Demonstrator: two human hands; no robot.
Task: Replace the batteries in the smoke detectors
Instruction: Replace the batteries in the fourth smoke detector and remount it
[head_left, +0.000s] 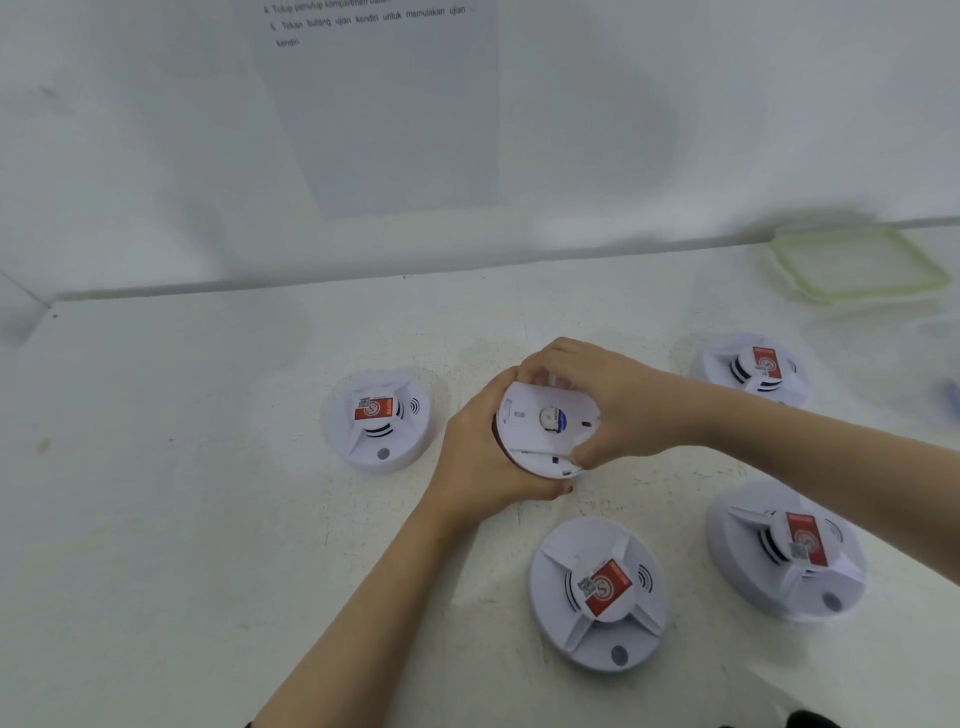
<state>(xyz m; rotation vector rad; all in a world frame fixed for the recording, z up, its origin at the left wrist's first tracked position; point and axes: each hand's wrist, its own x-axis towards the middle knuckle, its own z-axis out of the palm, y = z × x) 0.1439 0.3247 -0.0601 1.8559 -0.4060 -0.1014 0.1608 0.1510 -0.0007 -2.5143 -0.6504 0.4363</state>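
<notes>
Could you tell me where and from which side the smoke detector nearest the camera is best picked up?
Grip the nearest smoke detector by its round outer rim, coming from above with fingers spread across opposite edges. It lies flat on the table, face up, and its raised, ribbed centre with the red sticker probably offers a poorer hold. Both hands are busy with another detector.

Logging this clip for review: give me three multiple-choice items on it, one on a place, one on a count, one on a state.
1. Where is the clear lid with the green rim?
A. far right of the table
B. near left corner
C. under a detector

2. How many detectors lie untouched on the table?
A. two
B. four
C. six

3. How is the held detector turned?
A. red label up
B. back plate up
C. on edge

Key: 1 A, the lid lies far right; 2 B, four lie around the hands; 3 B, the left hand and right hand grip the held detector, flat back showing.
</notes>
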